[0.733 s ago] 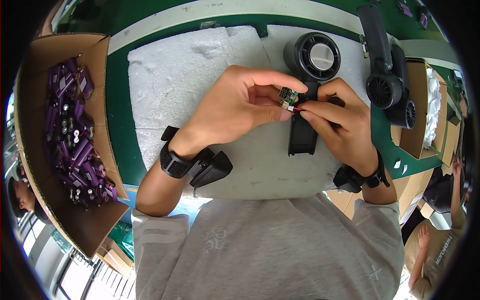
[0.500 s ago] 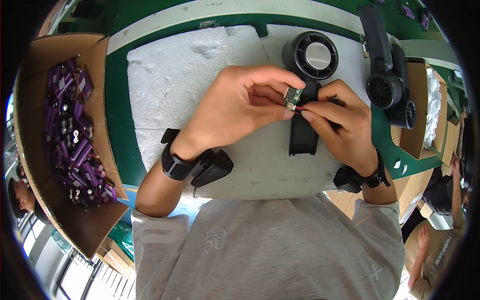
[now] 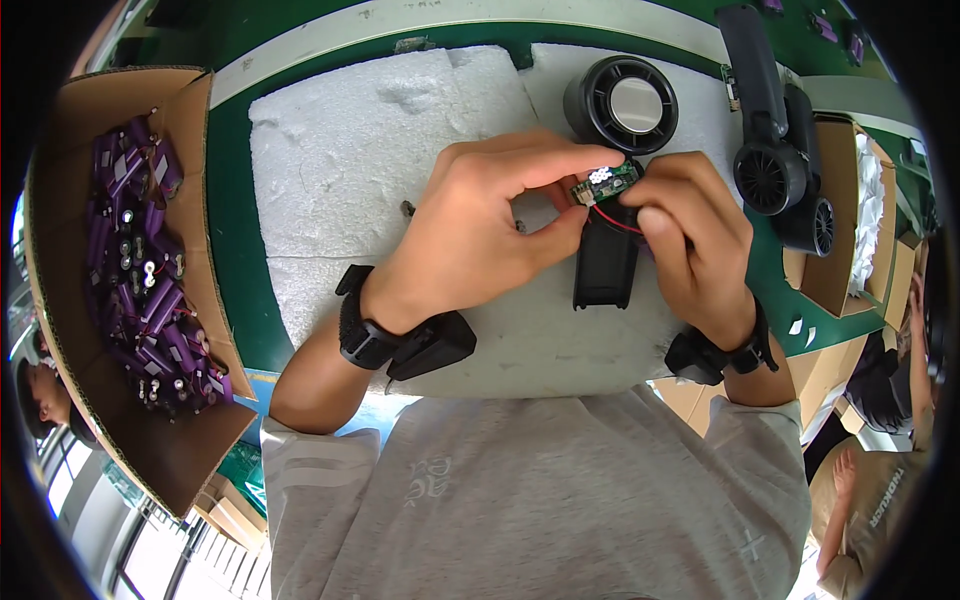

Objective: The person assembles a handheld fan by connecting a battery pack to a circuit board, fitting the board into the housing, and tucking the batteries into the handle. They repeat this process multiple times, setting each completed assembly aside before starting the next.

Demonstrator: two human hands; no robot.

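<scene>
A small green circuit board (image 3: pixel 612 186) with a cluster of bright white dots is held up over the black handle (image 3: pixel 604 268) of a handheld fan. My left hand (image 3: pixel 480 215) pinches its left end between thumb and fingers. At the other end, the curled fingers of my right hand (image 3: pixel 695 230) press on the board. A red wire (image 3: pixel 616 222) runs from the board's connector to my right thumb. Beneath that hand a bit of purple shows, mostly hidden. The fan's round black head (image 3: pixel 620 105) with a silver centre lies just beyond my hands on the white foam sheet (image 3: pixel 330 150).
At the left stands a cardboard box (image 3: pixel 190 440) of purple wired battery cells (image 3: pixel 140 270). More black fans (image 3: pixel 775 170) lie at the right, beside a carton (image 3: pixel 828 210) with white packing. A small dark piece (image 3: pixel 408 208) rests on the foam. Other people are at both sides.
The board has turned so more of its face shows, with white dots bright on it. My right fingers have shifted from the connector to the board's right end, exposing more red wire.
</scene>
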